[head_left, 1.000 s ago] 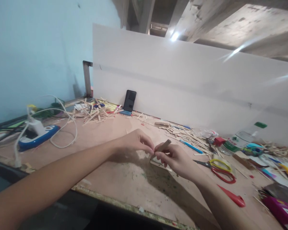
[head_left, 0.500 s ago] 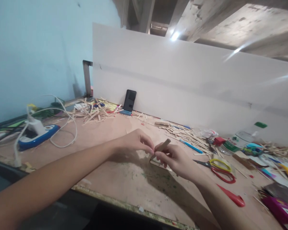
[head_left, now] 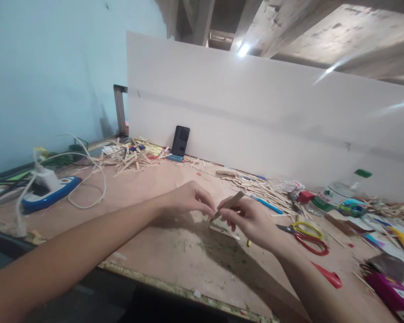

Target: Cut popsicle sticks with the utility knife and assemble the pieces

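Through the head camera, the one view I have, I see both hands close together over the surface. The right hand grips a wooden stick between thumb and fingers. The left hand is bent down, its fingertips drawn narrow at the stick's lower end; I cannot tell whether they pinch anything.

The relation I would watch is the stick's tilt. Its long axis slopes from a raised end above the right hand's knuckles down to a low end between the two hands, toward the left fingertips. The right hand is the nearer, being wrapped on it. Just below the right fingers, a pale wooden strip lies on the surface, partly hidden. A small yellow tip pokes out beneath the right palm; I can't make out what it belongs to.

For room, I judge the side beyond the left forearm best, reaching toward the phone. The surface's front edge runs nearer the body than both hands. Right of the right hand it is tighter: scissors beside the wrist, and a blue pen just beyond the knuckles.
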Action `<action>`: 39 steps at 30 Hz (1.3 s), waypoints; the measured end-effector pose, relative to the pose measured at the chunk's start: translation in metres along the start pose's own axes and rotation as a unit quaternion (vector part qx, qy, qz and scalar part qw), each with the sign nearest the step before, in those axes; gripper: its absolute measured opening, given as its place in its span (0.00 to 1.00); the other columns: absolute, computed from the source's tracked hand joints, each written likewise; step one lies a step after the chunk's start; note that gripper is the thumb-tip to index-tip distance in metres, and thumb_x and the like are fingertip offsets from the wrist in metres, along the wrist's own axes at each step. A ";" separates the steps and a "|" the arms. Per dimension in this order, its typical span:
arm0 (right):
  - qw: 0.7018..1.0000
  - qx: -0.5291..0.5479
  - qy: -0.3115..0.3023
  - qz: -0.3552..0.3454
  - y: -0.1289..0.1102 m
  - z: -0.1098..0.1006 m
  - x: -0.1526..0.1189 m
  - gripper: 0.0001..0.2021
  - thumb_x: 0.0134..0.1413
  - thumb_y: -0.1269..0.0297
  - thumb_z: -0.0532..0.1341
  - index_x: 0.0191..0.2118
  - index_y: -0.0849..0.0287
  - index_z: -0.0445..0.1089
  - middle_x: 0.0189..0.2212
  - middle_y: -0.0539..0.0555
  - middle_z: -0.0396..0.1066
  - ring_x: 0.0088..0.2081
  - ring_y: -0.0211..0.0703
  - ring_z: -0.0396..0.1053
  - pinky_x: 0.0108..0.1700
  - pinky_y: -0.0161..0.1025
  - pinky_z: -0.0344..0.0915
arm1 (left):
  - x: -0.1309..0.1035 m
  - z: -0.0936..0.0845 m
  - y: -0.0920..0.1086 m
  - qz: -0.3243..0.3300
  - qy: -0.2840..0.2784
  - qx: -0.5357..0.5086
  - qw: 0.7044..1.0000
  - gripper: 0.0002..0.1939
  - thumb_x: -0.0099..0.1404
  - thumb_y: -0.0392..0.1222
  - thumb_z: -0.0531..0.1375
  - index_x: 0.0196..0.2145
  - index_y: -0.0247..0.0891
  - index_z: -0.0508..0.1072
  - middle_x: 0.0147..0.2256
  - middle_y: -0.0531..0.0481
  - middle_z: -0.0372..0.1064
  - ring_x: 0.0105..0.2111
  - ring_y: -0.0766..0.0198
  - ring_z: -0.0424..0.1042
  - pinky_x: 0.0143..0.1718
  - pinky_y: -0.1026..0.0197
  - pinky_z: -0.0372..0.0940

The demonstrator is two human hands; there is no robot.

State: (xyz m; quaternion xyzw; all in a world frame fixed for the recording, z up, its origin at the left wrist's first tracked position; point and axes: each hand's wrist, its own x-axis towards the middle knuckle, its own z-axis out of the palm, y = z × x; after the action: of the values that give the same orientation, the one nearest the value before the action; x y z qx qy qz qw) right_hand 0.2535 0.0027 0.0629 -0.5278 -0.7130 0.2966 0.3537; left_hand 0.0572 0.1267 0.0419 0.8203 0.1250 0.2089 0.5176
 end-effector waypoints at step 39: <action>1.000 -0.023 -0.001 -0.015 -0.003 0.001 0.000 0.10 0.62 0.63 0.59 0.35 0.59 0.77 0.29 0.55 0.77 0.27 0.42 0.71 0.32 0.38 0.67 | 0.001 0.000 0.002 -0.012 0.008 0.001 1.000 0.06 0.55 0.42 0.72 0.30 0.38 0.86 0.31 0.48 0.81 0.33 0.61 0.76 0.37 0.63 0.67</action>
State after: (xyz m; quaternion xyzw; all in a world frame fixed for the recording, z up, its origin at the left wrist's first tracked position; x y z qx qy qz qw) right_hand 0.2507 0.0019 0.0644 -0.5246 -0.7277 0.2752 0.3456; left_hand 0.0578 0.1267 0.0436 0.8173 0.1396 0.2090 0.5185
